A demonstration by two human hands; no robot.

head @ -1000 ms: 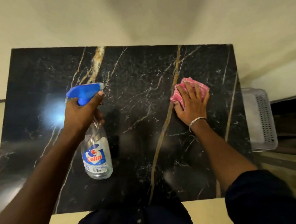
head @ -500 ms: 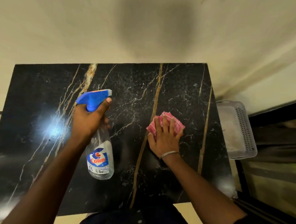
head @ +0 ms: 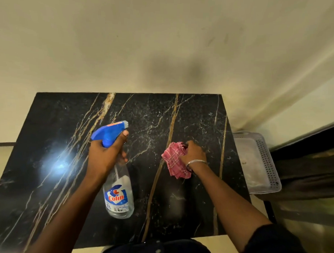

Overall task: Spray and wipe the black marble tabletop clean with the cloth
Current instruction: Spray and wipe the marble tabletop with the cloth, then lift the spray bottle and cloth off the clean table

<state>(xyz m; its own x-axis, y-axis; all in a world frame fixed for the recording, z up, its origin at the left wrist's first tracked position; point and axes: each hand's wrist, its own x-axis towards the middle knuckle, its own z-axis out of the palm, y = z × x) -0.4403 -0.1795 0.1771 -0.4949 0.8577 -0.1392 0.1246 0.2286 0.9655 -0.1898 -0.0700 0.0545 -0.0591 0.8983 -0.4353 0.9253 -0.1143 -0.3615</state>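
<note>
While my left hand (head: pixel 104 156) curls round the clear, blue-triggered plastic spray bottle (head: pixel 119 196) above the black marble tabletop (head: pixel 54 122), my right hand (head: pixel 193 153) clutches the bunched pink checked cloth (head: pixel 173 162).

Black marble rectangular tabletop (head: pixel 54 122): glossy, w/ gold + white veins running roughly 12 to 6 o'clock; bright glare patch at 9 o'clock of its centre.

Clear plastic spray bottle w/ blue trigger head (head: pixel 119 196): approx. mid-slab, tilted, nozzle aimed to 1 o'clock, base to 6 o'clock, blue-red "Colin" label facing up. Left hand (head: pixel 104 156) grips its neck below the trigger head. Can't tell if base touches slab.

Pink-red checked cloth (head: pixel 173 162): bunched, lying on slab at 3 o'clock of the bottle, just beside a long gold vein. Right hand (head: pixel 193 153) grips its 2 o'clock part, fingers curled.
</note>
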